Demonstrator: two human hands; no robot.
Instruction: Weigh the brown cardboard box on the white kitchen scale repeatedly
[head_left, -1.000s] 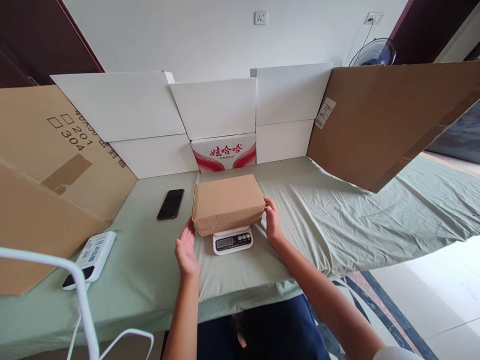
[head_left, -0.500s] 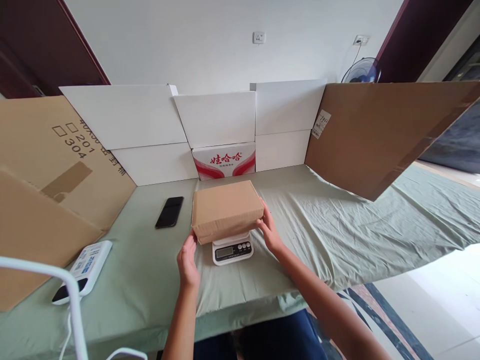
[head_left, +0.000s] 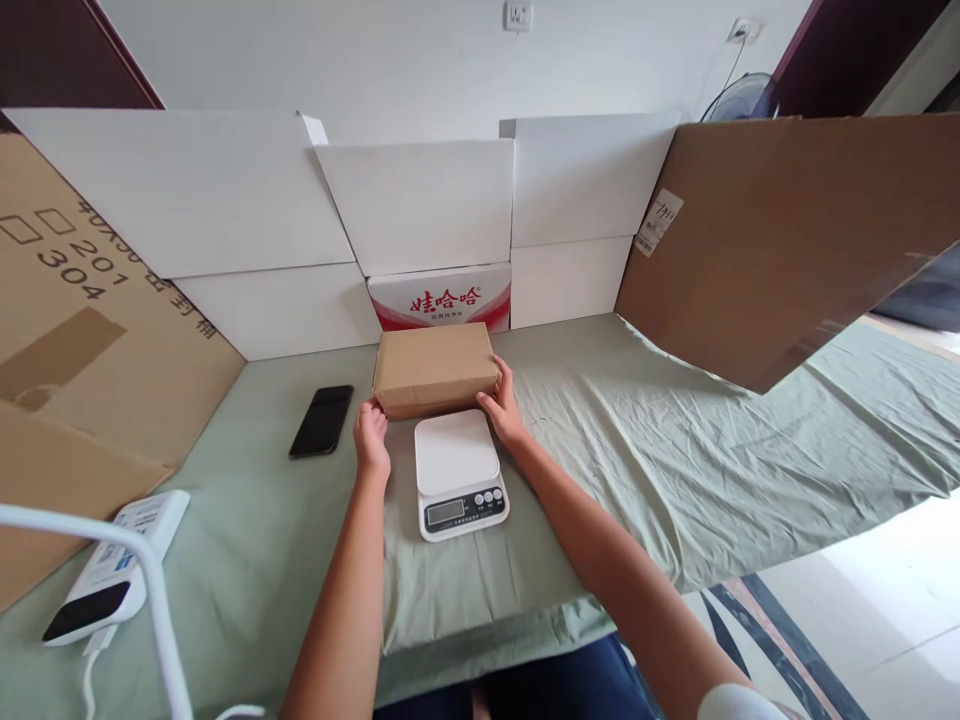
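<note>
Holding the brown cardboard box (head_left: pixel 435 366) from both ends, the person keeps the left hand (head_left: pixel 371 438) against its near left corner and the right hand (head_left: pixel 501 408) against its near right corner, the fingers pressed on the cardboard so the box is clamped between the two palms. The box is just behind the white kitchen scale (head_left: pixel 458 474), near the red-and-white printed carton (head_left: pixel 439 296) at the back wall of white panels (head_left: pixel 247 230), and I cannot tell if its bottom already touches the green cloth (head_left: pixel 645 450) or hangs a little above it. The risk I see is small but real — the grip is only at the near corners, so the far side can dip and knock the printed carton, or the box can turn in the hands. If it comes back toward the person, its edge may catch the scale platform and push the scale on the loose, wrinkled cloth. The black phone (head_left: pixel 322 421) lies near the left hand — a wide elbow or a sliding box may sweep it.
</note>
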